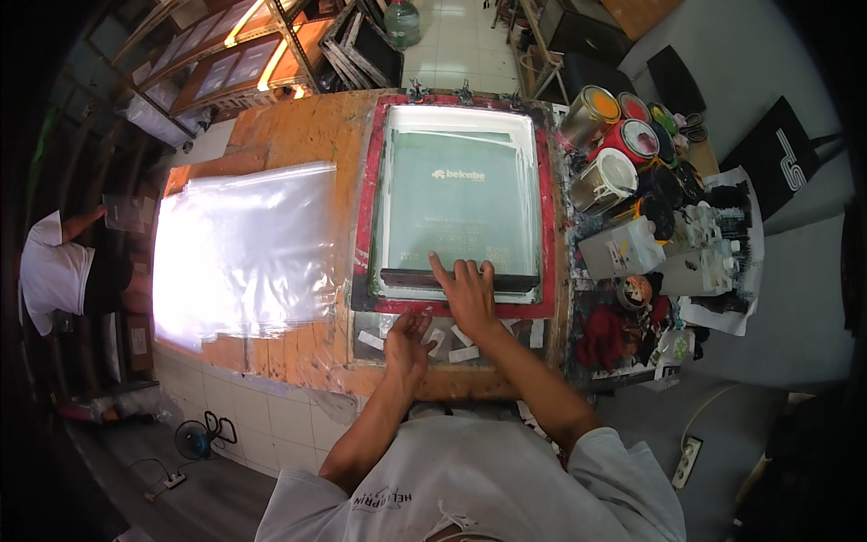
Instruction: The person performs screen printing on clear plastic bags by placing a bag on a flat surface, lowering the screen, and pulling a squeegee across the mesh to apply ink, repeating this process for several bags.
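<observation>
Press evenly along the squeegee (411,278) with right hand (470,298) curled snugly round it; lightly steady the red frame (368,226) at 6 o'clock with left hand (410,347), loosely spread.

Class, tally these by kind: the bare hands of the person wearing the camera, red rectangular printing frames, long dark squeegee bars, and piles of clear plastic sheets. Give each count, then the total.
Bare hands: 2 (left hand, right hand)
Red rectangular printing frame: 1
Long dark squeegee bar: 1
Pile of clear plastic sheets: 1
Total: 5
</observation>
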`<state>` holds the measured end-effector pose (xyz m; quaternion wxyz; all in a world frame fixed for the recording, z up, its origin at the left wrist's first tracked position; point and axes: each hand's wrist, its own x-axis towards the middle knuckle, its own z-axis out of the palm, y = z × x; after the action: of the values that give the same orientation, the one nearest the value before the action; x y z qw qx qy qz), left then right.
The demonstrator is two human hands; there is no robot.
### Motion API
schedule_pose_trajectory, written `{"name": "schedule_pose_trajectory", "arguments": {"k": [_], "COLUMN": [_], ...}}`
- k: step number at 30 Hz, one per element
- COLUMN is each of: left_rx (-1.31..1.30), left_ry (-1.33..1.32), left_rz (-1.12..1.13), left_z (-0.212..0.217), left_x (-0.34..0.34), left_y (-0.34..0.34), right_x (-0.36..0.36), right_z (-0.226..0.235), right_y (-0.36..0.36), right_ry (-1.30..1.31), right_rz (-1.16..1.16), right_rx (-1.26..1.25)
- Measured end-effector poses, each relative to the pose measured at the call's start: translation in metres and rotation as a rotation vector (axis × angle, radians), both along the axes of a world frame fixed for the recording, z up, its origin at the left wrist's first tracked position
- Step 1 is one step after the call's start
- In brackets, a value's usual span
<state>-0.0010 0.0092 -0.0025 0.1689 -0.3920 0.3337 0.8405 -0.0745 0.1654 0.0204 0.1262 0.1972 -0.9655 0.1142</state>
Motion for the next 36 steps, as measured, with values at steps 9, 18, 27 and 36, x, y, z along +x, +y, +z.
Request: {"name": "schedule_pose_trajectory", "arguments": {"k": [9,18,27,36], "left_rx": [-0.070,-0.064,-0.012,-0.006], "left_ry": [-0.109,-0.124,-0.067,0.072], "left_rz": [0.073,0.103,0.105,0.005], "left_z": [0.029,0.020,0.018,0.057], "left_x": [-0.009,-0.001,0.008,-0.002], "left_y": [0.010,0.007,0.000,-0.008], "right_x": [-0.071,-0.259,-0.265,-0.023], "right_z": [-0.003,-0.031,0.013,0.078], "right_y": [0.004,0.021,0.035,0.009], "right_ry": [0.033,0.182,-0.296,-0.170], "right_rz": [-0.016,-0.085,0.047,0.010], "right_rx": [-0.031,0.006,0.022,-0.024]}}
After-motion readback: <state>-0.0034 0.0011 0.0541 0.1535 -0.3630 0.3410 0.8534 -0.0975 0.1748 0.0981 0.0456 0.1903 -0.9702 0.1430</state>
